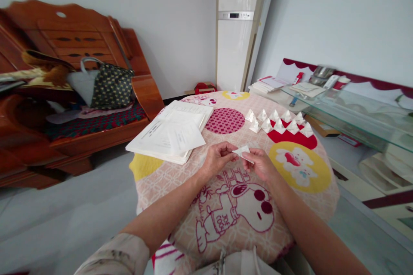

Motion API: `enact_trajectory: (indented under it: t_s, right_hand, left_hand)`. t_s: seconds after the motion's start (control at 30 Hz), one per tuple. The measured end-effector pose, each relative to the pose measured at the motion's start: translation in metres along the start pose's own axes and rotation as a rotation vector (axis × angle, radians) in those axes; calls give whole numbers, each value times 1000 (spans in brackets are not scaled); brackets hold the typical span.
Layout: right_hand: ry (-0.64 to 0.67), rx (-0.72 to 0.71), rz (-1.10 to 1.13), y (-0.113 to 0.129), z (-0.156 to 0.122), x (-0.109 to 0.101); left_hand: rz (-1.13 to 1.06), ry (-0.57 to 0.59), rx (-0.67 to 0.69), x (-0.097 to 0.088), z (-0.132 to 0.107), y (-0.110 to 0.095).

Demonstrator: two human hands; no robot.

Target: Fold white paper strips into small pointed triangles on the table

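Over a round table with a pink cartoon-print cloth, both of my hands pinch one small folded piece of white paper. My left hand grips its left end with fingers closed. My right hand holds its right end between thumb and fingers. Behind the hands, several folded white paper triangles lie in two rows on the cloth. A stack of white printed sheets rests at the table's far left.
A wooden bench with a dotted handbag stands to the left. A white tall air conditioner is in the corner. A glass-topped stand with papers, a metal cup and small items runs along the right wall.
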State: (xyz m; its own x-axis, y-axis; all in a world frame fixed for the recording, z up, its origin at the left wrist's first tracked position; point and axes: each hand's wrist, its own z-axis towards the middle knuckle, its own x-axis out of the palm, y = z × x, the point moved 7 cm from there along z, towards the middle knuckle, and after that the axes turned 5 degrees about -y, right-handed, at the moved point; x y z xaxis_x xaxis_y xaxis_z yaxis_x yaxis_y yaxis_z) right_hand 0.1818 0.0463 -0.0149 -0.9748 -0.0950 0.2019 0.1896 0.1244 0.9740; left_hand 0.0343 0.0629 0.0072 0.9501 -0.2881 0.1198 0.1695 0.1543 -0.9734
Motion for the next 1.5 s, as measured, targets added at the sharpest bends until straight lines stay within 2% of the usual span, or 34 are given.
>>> enact_trajectory:
  t_s: [0.13,0.47,0.87,1.0,1.2,1.5]
  right_hand:
    - [5,11,-5,-2,0,-2]
    - [-41,-143,-114,11,-5,-1]
    - [-94,-166,-159,15,-9,3]
    - [-80,-163,-204,13,-9,4]
    - [21,-72,-269,-1,-7,7]
    - [76,-18,-290,-2,-10,14]
  left_hand:
    - [-34,-13,-41,1,0,2]
    - [-50,-42,-67,-4,-2,-1]
    - [-95,-79,-132,-6,-1,4]
    - [-67,5,-173,-2,-1,2]
    - [202,189,-248,4,-5,11]
    - [199,284,-363,9,-12,18]
